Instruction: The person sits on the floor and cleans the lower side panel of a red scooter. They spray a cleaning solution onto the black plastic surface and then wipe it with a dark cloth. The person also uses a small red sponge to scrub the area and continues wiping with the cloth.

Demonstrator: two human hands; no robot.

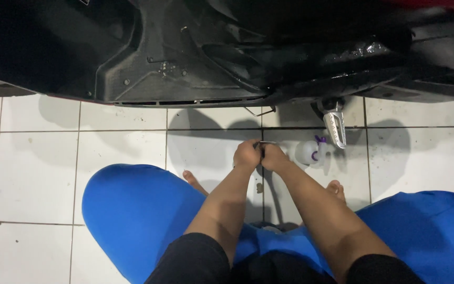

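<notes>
My left hand (247,155) and my right hand (274,156) meet in front of me, low over the white tiled floor (38,168). Both are closed on a small dark metal tool (262,145) held between them; its shape is too small to tell. Just right of my right hand a small white plastic bottle (306,152) with a purple cap lies on the tiles. Beyond the hands stands the black underside of a scooter (185,58).
A metal footpeg (335,127) hangs from the scooter to the right of the bottle. A thin wire bracket (258,111) sticks out under the body. My knees in blue trousers (132,210) spread left and right, bare feet (336,188) on the tiles.
</notes>
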